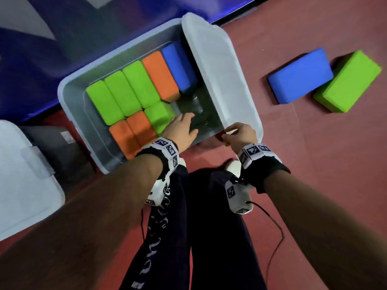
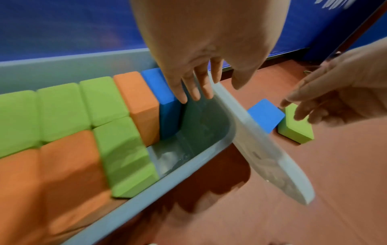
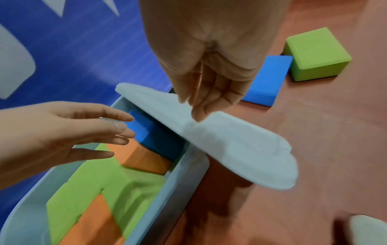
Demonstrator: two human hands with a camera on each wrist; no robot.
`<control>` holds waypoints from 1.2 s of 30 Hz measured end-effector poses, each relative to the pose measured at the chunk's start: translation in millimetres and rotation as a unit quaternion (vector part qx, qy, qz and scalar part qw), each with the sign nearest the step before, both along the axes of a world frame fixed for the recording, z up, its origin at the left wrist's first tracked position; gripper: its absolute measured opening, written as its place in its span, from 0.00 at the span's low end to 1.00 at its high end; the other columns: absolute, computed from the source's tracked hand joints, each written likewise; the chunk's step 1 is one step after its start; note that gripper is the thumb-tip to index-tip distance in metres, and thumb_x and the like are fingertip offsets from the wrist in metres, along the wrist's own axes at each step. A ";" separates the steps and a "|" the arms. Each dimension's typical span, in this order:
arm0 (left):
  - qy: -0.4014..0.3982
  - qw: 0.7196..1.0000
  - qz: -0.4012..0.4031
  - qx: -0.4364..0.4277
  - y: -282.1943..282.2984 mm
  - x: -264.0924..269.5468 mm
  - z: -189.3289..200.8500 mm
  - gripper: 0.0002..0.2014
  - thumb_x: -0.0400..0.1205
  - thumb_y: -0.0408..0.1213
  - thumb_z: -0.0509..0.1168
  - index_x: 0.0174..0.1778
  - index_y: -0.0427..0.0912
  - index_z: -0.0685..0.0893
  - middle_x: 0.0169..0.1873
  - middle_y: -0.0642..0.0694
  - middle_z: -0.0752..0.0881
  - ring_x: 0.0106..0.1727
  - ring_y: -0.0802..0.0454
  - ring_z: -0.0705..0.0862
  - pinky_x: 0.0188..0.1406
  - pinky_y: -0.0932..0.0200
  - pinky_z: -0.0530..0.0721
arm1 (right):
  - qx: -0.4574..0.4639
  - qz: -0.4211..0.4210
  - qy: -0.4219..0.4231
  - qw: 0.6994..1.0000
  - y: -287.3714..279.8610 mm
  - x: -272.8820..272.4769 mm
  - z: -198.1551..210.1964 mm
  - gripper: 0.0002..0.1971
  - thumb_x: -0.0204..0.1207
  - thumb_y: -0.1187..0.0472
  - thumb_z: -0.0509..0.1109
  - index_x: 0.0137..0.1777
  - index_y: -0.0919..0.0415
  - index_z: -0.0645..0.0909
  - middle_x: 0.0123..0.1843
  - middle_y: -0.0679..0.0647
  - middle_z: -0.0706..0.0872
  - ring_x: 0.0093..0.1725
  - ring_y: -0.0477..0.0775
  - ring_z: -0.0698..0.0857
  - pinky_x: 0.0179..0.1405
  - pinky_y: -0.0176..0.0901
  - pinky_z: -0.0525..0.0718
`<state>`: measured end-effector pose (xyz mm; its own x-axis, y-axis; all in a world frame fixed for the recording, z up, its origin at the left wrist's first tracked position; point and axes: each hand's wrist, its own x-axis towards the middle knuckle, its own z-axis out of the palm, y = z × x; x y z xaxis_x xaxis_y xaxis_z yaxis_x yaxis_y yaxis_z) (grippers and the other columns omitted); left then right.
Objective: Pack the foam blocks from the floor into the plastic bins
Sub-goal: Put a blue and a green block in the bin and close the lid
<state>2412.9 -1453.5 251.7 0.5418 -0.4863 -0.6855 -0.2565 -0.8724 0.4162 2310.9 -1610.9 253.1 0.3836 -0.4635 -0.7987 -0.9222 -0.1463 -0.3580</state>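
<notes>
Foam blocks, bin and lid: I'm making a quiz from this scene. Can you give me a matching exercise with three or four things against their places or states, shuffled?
Things:
1. lid
2. green block beside the blue block
3. left hand
4. right hand

Places or states:
A. lies on the floor, outside the bin
B. open, over the bin's bare corner
C. propped against the bin's edge
D. at the lid's near edge

Pairs: 1-C, 2-A, 3-B, 4-D

Open gap in bin (image 1: pixel 69 95) beside blue block (image 1: pixel 178 65). Elsewhere packed tight with foam blocks (image 1: pixel 125 91). Tilted lid (image 1: pixel 219 70) leaning over right rim, narrowing entry. Bare floor (image 1: pixel 314 153) around loose blocks (image 1: pixel 301 76).
</notes>
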 end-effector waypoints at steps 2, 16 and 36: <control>-0.005 1.000 -0.005 -0.018 -28.1 -9.7 3.1 0.24 0.83 0.39 0.63 0.75 0.39 0.69 0.67 0.39 0.78 0.69 0.40 0.75 0.69 0.48 0.72 | -0.005 -0.044 -0.014 0.999 -22.6 -18.1 2.5 0.03 0.73 0.62 0.69 0.45 0.58 0.84 0.33 0.55 0.88 0.32 0.51 0.87 0.42 0.43 0.86; 0.047 0.997 0.055 0.012 -235.7 -151.7 17.0 0.22 0.84 0.39 0.61 0.75 0.43 0.69 0.68 0.44 0.78 0.66 0.45 0.78 0.67 0.53 0.74 | 0.008 -0.048 0.054 0.997 -241.4 -199.6 7.2 0.17 0.75 0.63 0.65 0.65 0.58 0.78 0.54 0.62 0.88 0.54 0.62 0.87 0.55 0.48 0.84; 0.068 0.975 0.193 0.089 -475.0 -97.5 -96.6 0.24 0.81 0.37 0.65 0.73 0.36 0.71 0.64 0.37 0.82 0.66 0.39 0.79 0.65 0.51 0.75 | -0.014 -0.009 0.150 0.989 -529.4 -154.5 -95.4 0.24 0.77 0.60 0.68 0.73 0.60 0.72 0.66 0.63 0.82 0.63 0.62 0.82 0.45 0.41 0.72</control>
<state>2315.4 -1928.5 155.1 0.5593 -0.1319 -0.8184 0.1517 -0.9543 0.2574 2156.4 -2140.3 157.8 0.1232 -0.4918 -0.8620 -0.9889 -0.1339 -0.0650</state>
